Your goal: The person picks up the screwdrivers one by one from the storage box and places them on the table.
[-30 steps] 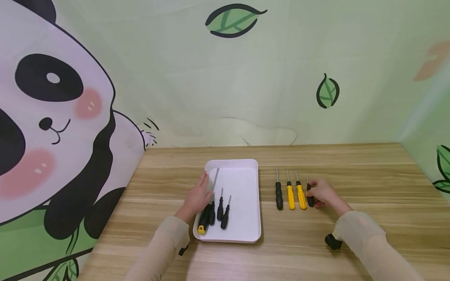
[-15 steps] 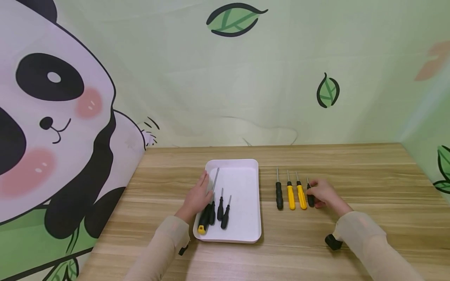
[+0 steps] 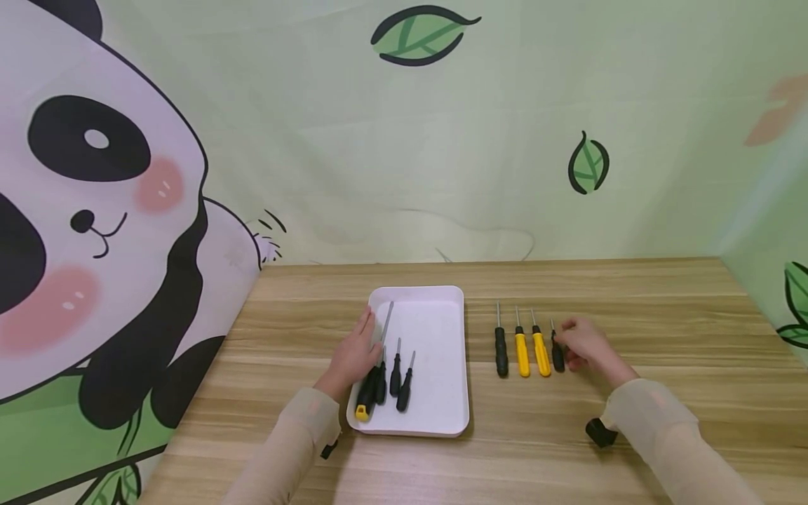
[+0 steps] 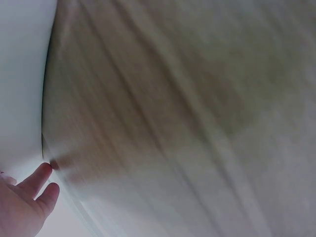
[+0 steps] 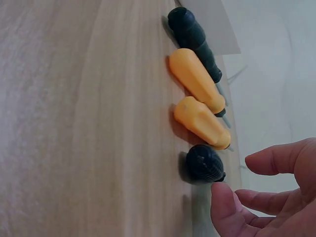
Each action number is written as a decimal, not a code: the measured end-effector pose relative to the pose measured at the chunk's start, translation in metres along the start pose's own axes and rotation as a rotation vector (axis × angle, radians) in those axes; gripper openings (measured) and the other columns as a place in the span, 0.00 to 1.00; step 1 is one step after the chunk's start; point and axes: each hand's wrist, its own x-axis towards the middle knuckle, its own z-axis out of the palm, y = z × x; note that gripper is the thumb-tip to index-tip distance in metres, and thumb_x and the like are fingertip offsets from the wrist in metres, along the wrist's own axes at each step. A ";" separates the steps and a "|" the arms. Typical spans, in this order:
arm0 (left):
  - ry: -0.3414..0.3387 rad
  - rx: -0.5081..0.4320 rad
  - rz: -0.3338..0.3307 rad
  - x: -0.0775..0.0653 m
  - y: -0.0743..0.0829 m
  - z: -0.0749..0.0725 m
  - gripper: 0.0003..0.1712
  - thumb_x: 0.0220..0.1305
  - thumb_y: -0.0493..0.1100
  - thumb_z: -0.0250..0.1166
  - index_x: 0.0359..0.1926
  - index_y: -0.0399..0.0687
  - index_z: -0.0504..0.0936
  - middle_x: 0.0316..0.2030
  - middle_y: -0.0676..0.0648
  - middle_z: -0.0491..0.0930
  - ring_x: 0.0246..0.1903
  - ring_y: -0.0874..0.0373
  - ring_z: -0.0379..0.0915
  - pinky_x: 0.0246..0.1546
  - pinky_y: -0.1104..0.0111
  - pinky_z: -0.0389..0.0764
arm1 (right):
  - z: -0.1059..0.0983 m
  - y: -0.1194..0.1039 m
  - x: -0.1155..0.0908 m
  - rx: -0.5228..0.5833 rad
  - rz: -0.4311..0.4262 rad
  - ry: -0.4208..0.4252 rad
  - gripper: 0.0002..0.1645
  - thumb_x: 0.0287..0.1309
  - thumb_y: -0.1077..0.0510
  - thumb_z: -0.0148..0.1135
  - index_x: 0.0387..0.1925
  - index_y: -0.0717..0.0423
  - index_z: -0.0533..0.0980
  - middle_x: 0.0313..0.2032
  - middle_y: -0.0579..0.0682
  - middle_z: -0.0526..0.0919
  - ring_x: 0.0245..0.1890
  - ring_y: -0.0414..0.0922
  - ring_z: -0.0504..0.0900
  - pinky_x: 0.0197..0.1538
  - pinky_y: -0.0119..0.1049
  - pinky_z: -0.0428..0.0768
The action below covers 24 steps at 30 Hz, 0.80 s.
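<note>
Fingers extended, my left hand (image 3: 355, 359) rests along the left rim of a white tray (image 3: 438, 351). The left wrist view catches only part of that hand (image 4: 24, 205). My right hand (image 3: 588, 344) is just right of a small black screwdriver (image 3: 558, 358) lying on the table. In the right wrist view, thumb and forefinger stand apart beside its black handle (image 5: 204, 164), with nothing between them. Left of it lie two yellow-handled screwdrivers (image 3: 541, 356) and a longer black screwdriver (image 3: 501, 354), side by side, tips pointing away from me.
Inside the tray, along its left side, lie a large black screwdriver with a yellow end (image 3: 363, 401) and several small black screwdrivers (image 3: 405, 396). The wood-grain table (image 3: 505, 449) meets a printed wall covering (image 3: 315, 175) at the back.
My right hand has let go of the small black screwdriver and drawn slightly to the right. The screwdriver stays at the row's right end. My left hand and the tray have not moved.
</note>
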 end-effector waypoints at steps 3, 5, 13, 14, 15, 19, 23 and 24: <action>0.001 0.004 0.004 0.000 0.000 0.000 0.36 0.62 0.48 0.48 0.68 0.42 0.46 0.69 0.48 0.39 0.56 0.48 0.64 0.52 0.57 0.69 | -0.002 -0.002 0.000 0.031 -0.012 0.007 0.30 0.56 0.60 0.45 0.58 0.71 0.54 0.26 0.53 0.68 0.16 0.40 0.69 0.22 0.33 0.77; 0.001 0.002 0.008 0.000 0.000 0.000 0.36 0.62 0.48 0.48 0.67 0.42 0.46 0.69 0.48 0.40 0.56 0.48 0.64 0.52 0.57 0.69 | -0.003 -0.003 -0.001 0.051 -0.012 0.014 0.31 0.56 0.59 0.45 0.59 0.71 0.53 0.27 0.52 0.68 0.16 0.40 0.69 0.23 0.33 0.77; -0.016 -0.001 -0.003 0.000 0.001 -0.001 0.37 0.63 0.48 0.48 0.68 0.42 0.45 0.69 0.49 0.38 0.58 0.49 0.62 0.53 0.57 0.68 | -0.003 -0.010 -0.006 0.124 -0.016 0.020 0.30 0.58 0.57 0.46 0.60 0.66 0.54 0.28 0.50 0.68 0.18 0.39 0.71 0.24 0.31 0.77; -0.016 -0.003 -0.003 0.000 0.001 -0.001 0.37 0.63 0.48 0.48 0.68 0.42 0.45 0.69 0.48 0.38 0.58 0.49 0.62 0.53 0.57 0.68 | -0.003 -0.011 -0.007 0.136 -0.020 0.017 0.30 0.59 0.57 0.46 0.60 0.66 0.55 0.28 0.50 0.69 0.18 0.38 0.71 0.24 0.31 0.77; -0.016 -0.002 -0.003 0.000 0.001 -0.002 0.37 0.63 0.48 0.48 0.68 0.42 0.45 0.69 0.48 0.38 0.57 0.49 0.63 0.52 0.58 0.69 | -0.003 -0.013 -0.008 0.149 -0.023 0.012 0.30 0.59 0.57 0.46 0.60 0.66 0.54 0.28 0.50 0.69 0.19 0.38 0.72 0.24 0.31 0.77; -0.017 0.002 -0.007 -0.001 0.002 -0.002 0.37 0.62 0.48 0.48 0.68 0.43 0.45 0.69 0.48 0.38 0.50 0.49 0.68 0.45 0.60 0.73 | -0.002 -0.018 -0.012 0.186 -0.037 -0.012 0.30 0.58 0.59 0.44 0.61 0.67 0.54 0.32 0.53 0.70 0.21 0.38 0.73 0.26 0.31 0.78; -0.016 0.011 -0.009 -0.001 0.001 -0.001 0.36 0.62 0.48 0.48 0.68 0.43 0.45 0.69 0.49 0.38 0.48 0.50 0.69 0.42 0.61 0.74 | 0.001 -0.024 -0.016 0.197 -0.053 -0.030 0.30 0.57 0.61 0.42 0.61 0.68 0.53 0.35 0.56 0.69 0.24 0.40 0.73 0.28 0.32 0.79; -0.017 0.011 -0.010 -0.001 0.001 -0.001 0.36 0.63 0.48 0.48 0.68 0.43 0.45 0.69 0.49 0.38 0.48 0.50 0.69 0.43 0.60 0.74 | 0.002 -0.026 -0.016 0.200 -0.057 -0.034 0.30 0.57 0.61 0.42 0.61 0.68 0.53 0.34 0.56 0.70 0.24 0.40 0.73 0.29 0.33 0.79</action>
